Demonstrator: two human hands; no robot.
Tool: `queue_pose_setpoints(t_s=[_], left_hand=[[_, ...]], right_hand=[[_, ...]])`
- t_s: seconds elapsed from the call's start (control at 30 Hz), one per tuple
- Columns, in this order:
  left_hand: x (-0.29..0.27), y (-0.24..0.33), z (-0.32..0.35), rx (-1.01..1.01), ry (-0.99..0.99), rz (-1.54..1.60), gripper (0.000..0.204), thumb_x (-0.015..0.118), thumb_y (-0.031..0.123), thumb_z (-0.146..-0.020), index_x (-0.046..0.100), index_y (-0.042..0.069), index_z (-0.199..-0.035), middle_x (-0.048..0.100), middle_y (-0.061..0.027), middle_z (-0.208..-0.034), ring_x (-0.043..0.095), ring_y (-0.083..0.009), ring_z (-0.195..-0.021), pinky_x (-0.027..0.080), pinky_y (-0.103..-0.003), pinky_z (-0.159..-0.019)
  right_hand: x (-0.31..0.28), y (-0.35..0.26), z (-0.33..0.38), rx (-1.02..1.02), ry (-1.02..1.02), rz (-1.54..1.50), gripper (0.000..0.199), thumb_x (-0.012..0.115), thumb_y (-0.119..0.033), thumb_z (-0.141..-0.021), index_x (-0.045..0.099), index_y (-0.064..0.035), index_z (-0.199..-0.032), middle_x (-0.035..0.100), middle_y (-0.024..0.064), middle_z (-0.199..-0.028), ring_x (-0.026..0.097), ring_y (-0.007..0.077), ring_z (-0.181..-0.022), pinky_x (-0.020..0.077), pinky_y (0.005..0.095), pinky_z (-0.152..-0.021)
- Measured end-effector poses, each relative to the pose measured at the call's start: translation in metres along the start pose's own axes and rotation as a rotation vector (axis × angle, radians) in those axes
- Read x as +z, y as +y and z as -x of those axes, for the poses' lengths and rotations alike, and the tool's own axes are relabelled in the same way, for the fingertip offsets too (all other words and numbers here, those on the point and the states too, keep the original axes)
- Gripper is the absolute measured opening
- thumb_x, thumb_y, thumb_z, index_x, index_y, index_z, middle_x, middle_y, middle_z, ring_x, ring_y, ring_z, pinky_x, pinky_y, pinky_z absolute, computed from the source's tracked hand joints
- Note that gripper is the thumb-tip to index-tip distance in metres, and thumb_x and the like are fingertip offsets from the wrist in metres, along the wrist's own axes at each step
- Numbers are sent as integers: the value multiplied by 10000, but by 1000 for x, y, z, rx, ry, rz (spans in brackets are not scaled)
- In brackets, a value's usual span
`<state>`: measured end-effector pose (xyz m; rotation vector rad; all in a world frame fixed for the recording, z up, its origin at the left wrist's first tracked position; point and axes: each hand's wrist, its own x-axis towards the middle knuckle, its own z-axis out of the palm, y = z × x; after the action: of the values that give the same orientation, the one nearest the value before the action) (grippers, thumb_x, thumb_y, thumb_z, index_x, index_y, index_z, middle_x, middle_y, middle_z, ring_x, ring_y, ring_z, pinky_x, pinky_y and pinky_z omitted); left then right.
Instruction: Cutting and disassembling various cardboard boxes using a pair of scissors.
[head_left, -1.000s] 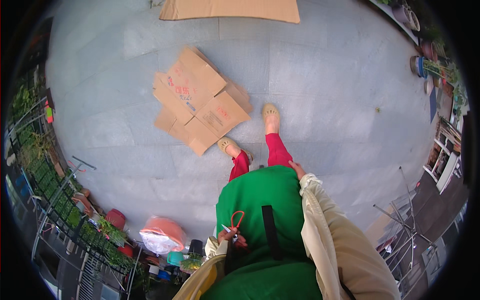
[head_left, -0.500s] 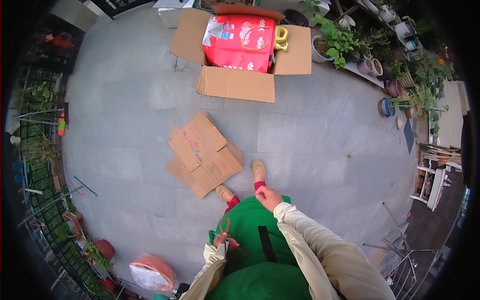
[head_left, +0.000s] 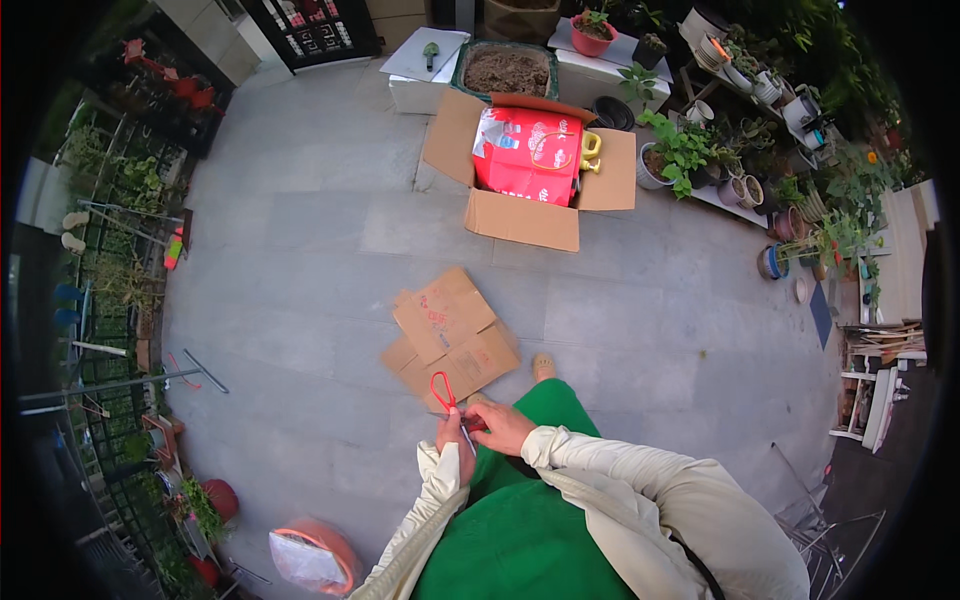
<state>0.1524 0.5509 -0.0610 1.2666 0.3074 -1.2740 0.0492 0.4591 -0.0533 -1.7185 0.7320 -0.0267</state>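
My two hands meet in front of my green apron (head_left: 520, 525). In my left hand (head_left: 457, 440) is a pair of red-handled scissors (head_left: 441, 390), with one handle loop sticking up past the fingers and a bit of silver blade showing below. From the right, my right hand (head_left: 502, 426) has closed in beside it, its fingers round the other red handle, which they partly hide. Beyond the hands, a flattened brown cardboard box (head_left: 452, 320) lies on the grey tiles.
Farther off stands an open cardboard box (head_left: 520, 222) holding a red printed bag (head_left: 530, 150) and a yellow-handled container (head_left: 591, 150). Potted plants (head_left: 680, 150) line the right back. A railing with plants runs along the left. An orange-pink tub (head_left: 335, 550) sits lower left.
My right hand has moved left and down to the scissors in my left hand. The left hand has risen a little. The view has shifted, showing more of the far end.
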Motion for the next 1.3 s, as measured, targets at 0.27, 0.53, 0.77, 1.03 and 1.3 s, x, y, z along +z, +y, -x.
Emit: queue_pose_setpoints(t_s=[0.27,0.53,0.77,1.03,1.3], left_hand=[[44,44,-32,116,2,69,241,378,286,-991,431,50,-984,584,-201,-1098,595,-271,-926,507,-424,-743],[141,64,-104,7,98,-62,289,405,256,-987,394,28,-1162,549,-201,-1164,559,-266,-1006,458,-418,-862],[263,58,-172,97,69,-343,396,498,243,-950,361,79,-1283,478,-185,-1284,454,-281,-1223,360,-458,-991],[291,34,-199,-371,21,-273,260,508,233,-947,503,64,-1144,624,-176,-1072,621,-307,-984,482,-406,-858],[281,35,-208,-383,198,-213,223,511,208,-945,535,48,-1099,642,-179,-1024,636,-313,-937,500,-405,-842]], right_hand=[[-41,-31,-18,40,55,74,363,637,-151,-778,510,-42,-1101,565,153,-1032,580,299,-979,457,375,-877],[-128,16,-90,23,-48,-160,413,640,-146,-785,457,-36,-1139,631,166,-999,633,317,-860,497,391,-739],[-275,108,-157,344,97,-494,189,573,-130,-869,482,-34,-1004,672,123,-834,673,223,-703,524,340,-669],[-438,328,-313,429,992,-388,414,677,-75,-768,397,-39,-1072,619,138,-984,639,260,-925,503,377,-782],[-502,379,-394,876,920,-27,643,773,-172,-694,392,-12,-1185,567,209,-1090,564,361,-1030,443,406,-887]])
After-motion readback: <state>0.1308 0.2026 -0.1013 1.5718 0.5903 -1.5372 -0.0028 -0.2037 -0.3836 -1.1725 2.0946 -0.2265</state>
